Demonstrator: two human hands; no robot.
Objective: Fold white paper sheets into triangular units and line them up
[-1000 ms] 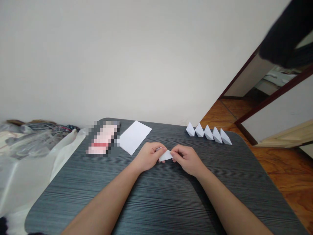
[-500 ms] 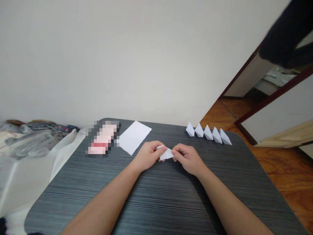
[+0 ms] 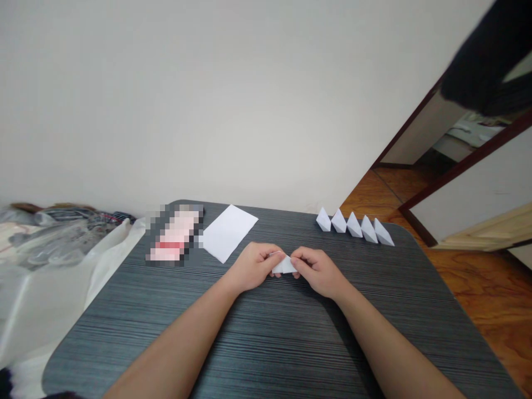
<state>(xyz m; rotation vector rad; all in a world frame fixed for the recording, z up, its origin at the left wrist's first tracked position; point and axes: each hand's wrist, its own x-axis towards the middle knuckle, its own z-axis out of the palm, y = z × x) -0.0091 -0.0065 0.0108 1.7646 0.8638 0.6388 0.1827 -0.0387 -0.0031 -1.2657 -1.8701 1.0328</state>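
Pinched closed, left hand point(image 3: 254, 267) and right hand point(image 3: 319, 271) hold opposite ends of folded white paper point(image 3: 282, 266), long axis crosswise; tabletop point(image 3: 274, 343) extends nearer, far edge beyond.

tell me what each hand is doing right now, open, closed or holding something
Left hand: closed, pinching the folded paper under its thumb.
Right hand: closed, thumb and fingers on the same paper's right end.
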